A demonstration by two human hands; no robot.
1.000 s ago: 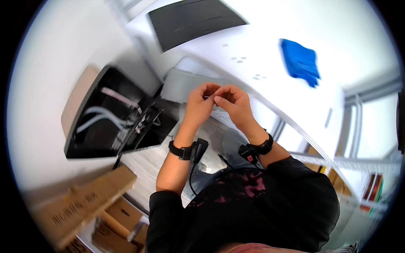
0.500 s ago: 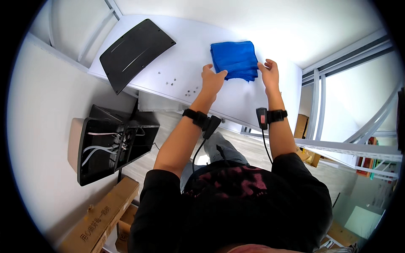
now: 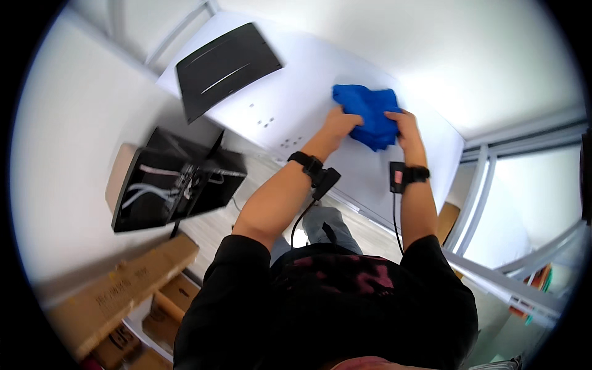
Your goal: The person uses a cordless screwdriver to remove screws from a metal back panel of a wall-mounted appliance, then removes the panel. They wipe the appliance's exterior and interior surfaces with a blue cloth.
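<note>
Both hands grip a crumpled bright-blue cloth [image 3: 369, 115] on the white table [image 3: 296, 98]: left hand [image 3: 341, 121] closed on its near-left edge, right hand [image 3: 404, 123] w/ fingers curled over its right side. Step in hand looks like gathering or bunching the cloth; next move prob. needs a firm two-handed hold. Containers: open brown cardboard boxes [image 3: 117, 302] on the floor, lower left, contents not visible; flat black panel [image 3: 225, 65] lies at the table's far-left corner.

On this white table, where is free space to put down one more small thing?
The white table is bare between the black panel and the blue cloth, apart from small holes. It is occupied at the cloth, where the left hand and right hand rest.
</note>
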